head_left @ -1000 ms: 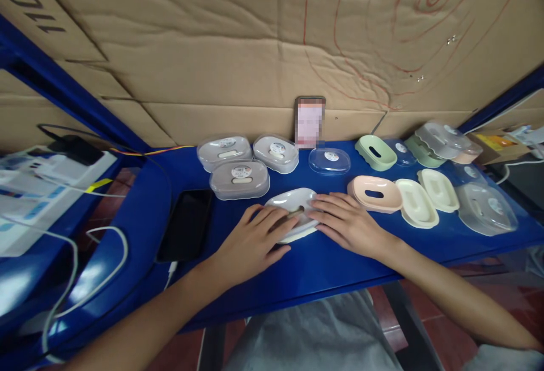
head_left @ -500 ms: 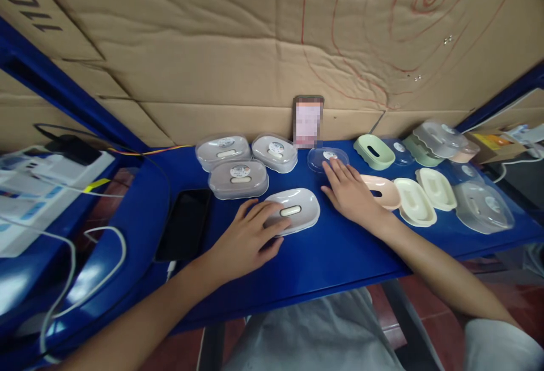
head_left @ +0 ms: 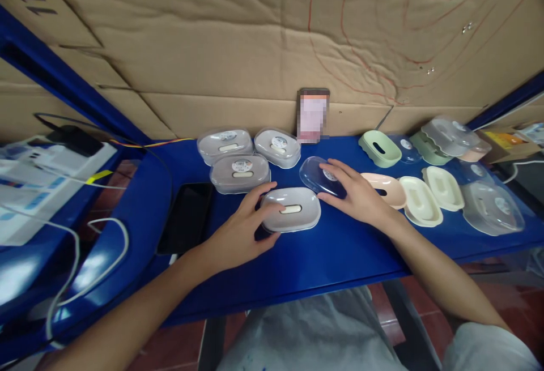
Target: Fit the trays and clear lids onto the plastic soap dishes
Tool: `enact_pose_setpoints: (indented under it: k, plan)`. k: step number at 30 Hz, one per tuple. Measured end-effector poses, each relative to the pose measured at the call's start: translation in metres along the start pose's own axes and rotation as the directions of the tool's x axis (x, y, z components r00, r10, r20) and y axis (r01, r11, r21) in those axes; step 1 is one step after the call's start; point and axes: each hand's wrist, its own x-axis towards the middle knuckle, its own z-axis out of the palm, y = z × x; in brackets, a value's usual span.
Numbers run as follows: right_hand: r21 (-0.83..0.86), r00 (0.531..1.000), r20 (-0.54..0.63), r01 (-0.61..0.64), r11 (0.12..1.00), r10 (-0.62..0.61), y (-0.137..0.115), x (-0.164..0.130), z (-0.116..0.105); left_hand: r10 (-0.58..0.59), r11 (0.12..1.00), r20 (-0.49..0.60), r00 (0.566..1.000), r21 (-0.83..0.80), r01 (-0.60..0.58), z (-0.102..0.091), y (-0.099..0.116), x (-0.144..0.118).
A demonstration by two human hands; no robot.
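Observation:
A grey oval soap dish [head_left: 306, 216] with a white strip in its middle slot lies uncovered on the blue table. My left hand [head_left: 238, 229] holds its left end, with a finger on top and the thumb at the near edge. Just behind the dish, to the right, my right hand [head_left: 357, 192] grips a clear plastic lid [head_left: 312, 174] that is tilted off the table. The lid bears a round sticker, partly covered by my fingers. Behind my left hand are three lidded grey soap dishes [head_left: 240, 181], each with a sticker on top.
A dark phone [head_left: 185, 218] lies left. Another phone [head_left: 313, 116] leans on the cardboard wall [head_left: 191, 48]. To the right are a green dish [head_left: 378, 147], a peach dish [head_left: 393, 195], cream trays [head_left: 420, 201] and lidded dishes [head_left: 491, 207]. Power strip [head_left: 55, 190] and cables lie far left.
My right hand has taken hold of the clear lid, tilted it up and brought it nearer the grey dish. My left hand has shifted slightly at the dish's left end.

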Motion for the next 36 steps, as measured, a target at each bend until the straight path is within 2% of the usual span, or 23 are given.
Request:
enact_pose_setpoints:
  k: [2, 5, 8, 20, 29, 36]
  plan:
    - [0.067, 0.992, 0.012, 0.121, 0.990, -0.123, -0.011, -0.001, -0.001, -0.040, 0.998, -0.012, 0.999, -0.053, 0.039, 0.004, -0.003, -0.001]
    - [0.111, 0.942, 0.098, 0.311, 0.944, -0.322, -0.028, -0.003, 0.006, -0.066, 0.989, -0.024, 0.998, -0.137, 0.062, 0.009, -0.007, -0.002]
    - [0.079, 0.905, 0.150, 0.390, 0.917, -0.398, -0.037, -0.006, 0.017, -0.096, 0.977, -0.009, 0.995, -0.194, 0.092, 0.012, -0.009, -0.002]
    - [-0.155, 0.853, 0.173, 0.517, 0.842, -0.492, -0.043, -0.007, 0.023, -0.083, 0.985, 0.045, 0.996, -0.147, 0.088, 0.006, -0.006, -0.001]
    - [-0.144, 0.854, 0.191, 0.512, 0.847, -0.484, -0.046, -0.008, 0.022, -0.068, 0.985, 0.048, 0.997, -0.154, 0.075, 0.008, -0.008, -0.001]
    - [-0.109, 0.853, 0.116, 0.520, 0.847, -0.508, -0.039, -0.016, 0.032, -0.044, 0.984, 0.037, 0.998, -0.174, 0.050, 0.006, -0.006, 0.001]
